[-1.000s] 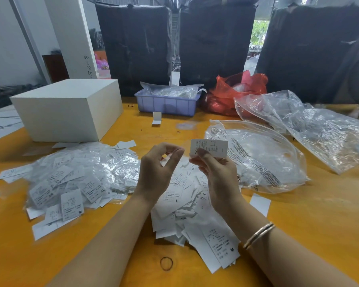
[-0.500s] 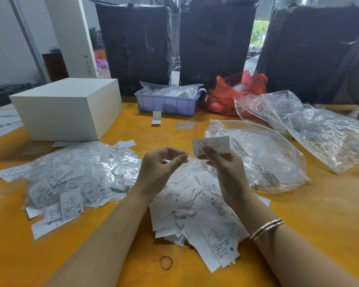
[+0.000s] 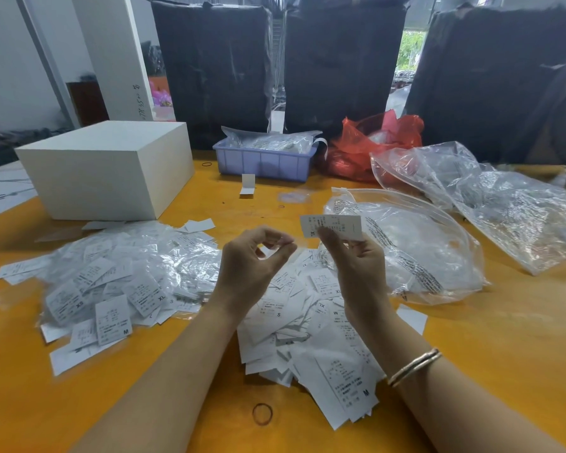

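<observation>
- Now, the label (image 3: 332, 225) is a small white paper slip, printed with fine dark text and a bold "XL" near its left end.
- The right hand (image 3: 356, 266) pinches the label by its lower edge between thumb and fingers. Most of the slip stands up above the grip, lying lengthwise and facing the camera.
- The left hand (image 3: 252, 266) is raised just left of that grip, apart from the label. Its fingers are curled and the thumb and forefinger tips nearly meet; whether they pinch something thin, I cannot tell.
- Below the grip, under both wrists, a loose pile of labels (image 3: 294, 328) covers the orange table (image 3: 504, 338).
- Right of the grip lies a crumpled clear bag (image 3: 422, 256).
- Well left of it sits a heap of bagged labels (image 3: 121, 273), with a white box (image 3: 111, 168) behind.
- A rubber band (image 3: 262, 413) lies on the table between the forearms, nearer the camera than the grip.
</observation>
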Motion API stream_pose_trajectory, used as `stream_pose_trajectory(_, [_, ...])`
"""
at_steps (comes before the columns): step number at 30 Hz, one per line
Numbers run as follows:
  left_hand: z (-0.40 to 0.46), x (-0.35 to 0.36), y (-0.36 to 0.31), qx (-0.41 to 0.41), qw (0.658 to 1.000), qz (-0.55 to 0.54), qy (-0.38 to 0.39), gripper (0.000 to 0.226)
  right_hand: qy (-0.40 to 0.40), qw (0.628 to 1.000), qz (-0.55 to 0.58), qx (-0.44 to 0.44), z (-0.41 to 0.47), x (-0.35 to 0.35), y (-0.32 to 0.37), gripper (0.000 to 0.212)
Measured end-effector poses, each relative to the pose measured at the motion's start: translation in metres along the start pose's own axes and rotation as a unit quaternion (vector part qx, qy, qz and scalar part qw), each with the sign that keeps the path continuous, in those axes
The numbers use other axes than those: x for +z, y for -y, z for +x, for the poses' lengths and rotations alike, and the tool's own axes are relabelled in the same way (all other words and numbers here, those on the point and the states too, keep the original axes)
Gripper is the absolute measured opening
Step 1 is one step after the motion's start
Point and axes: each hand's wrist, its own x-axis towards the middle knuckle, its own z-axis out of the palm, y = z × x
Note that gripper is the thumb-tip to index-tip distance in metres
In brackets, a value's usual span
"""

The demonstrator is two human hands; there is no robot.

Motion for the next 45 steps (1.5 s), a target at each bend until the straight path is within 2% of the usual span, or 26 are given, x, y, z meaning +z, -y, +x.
stream_pose_trajectory(8, [0.001, 0.000, 0.001, 0.002, 1.000, -0.022, 0.012, 0.009, 0.040, 0.979, -0.173, -0.099, 0.002, -0.007, -0.003, 0.013])
stream_pose_trajectory(14, [0.002, -0.002, 0.002, -0.023, 0.996, -0.071, 0.051, 0.010, 0.097, 0.978, -0.179, -0.054, 0.005, -0.015, -0.001, 0.010])
stream_pose_trajectory(18, [0.001, 0.001, 0.002, -0.051, 0.984, -0.133, 0.103, 0.012, 0.160, 0.958, -0.230, -0.056, 0.005, -0.017, -0.002, 0.012])
stream_pose_trajectory(20, [0.000, 0.002, 0.003, -0.081, 0.976, -0.175, 0.096, 0.013, 0.141, 0.960, -0.234, -0.060, 0.005, -0.014, -0.003, 0.007])
stream_pose_trajectory(23, [0.001, 0.003, 0.002, -0.110, 0.971, -0.200, 0.064, 0.015, 0.041, 0.987, -0.142, -0.070, 0.007, -0.013, -0.001, 0.016])
stream_pose_trajectory(26, [0.000, 0.004, 0.001, -0.119, 0.973, -0.189, 0.067, 0.017, 0.066, 0.981, -0.166, -0.073, 0.005, -0.012, -0.004, 0.020])
stream_pose_trajectory(28, [-0.001, 0.004, 0.002, -0.116, 0.976, -0.169, 0.076, 0.010, 0.094, 0.970, -0.215, -0.070, 0.001, -0.007, -0.010, 0.015])
stream_pose_trajectory(31, [-0.001, 0.003, 0.005, -0.125, 0.979, -0.151, 0.052, 0.004, 0.094, 0.941, -0.292, -0.143, -0.002, -0.004, -0.015, 0.008])
stream_pose_trajectory(35, [0.001, 0.000, 0.008, -0.125, 0.988, -0.092, 0.021, 0.009, 0.112, 0.882, -0.412, -0.199, -0.005, -0.005, -0.015, 0.018])
stream_pose_trajectory(37, [0.003, -0.004, 0.009, -0.118, 0.992, -0.051, -0.002, 0.010, 0.080, 0.863, -0.445, -0.227, 0.001, -0.009, -0.011, 0.026])
stream_pose_trajectory(40, [0.009, -0.019, 0.014, -0.121, 0.990, 0.009, -0.077, 0.006, -0.038, 0.854, -0.458, -0.245, 0.020, -0.028, 0.000, 0.029])
stream_pose_trajectory(42, [0.013, -0.030, 0.018, -0.139, 0.980, 0.098, -0.100, 0.008, -0.104, 0.815, -0.524, -0.225, 0.032, -0.049, 0.002, 0.024])
stream_pose_trajectory(45, [0.012, -0.038, 0.024, -0.183, 0.947, 0.249, -0.090, 0.015, -0.114, 0.766, -0.624, -0.103, 0.043, -0.079, -0.007, 0.027])
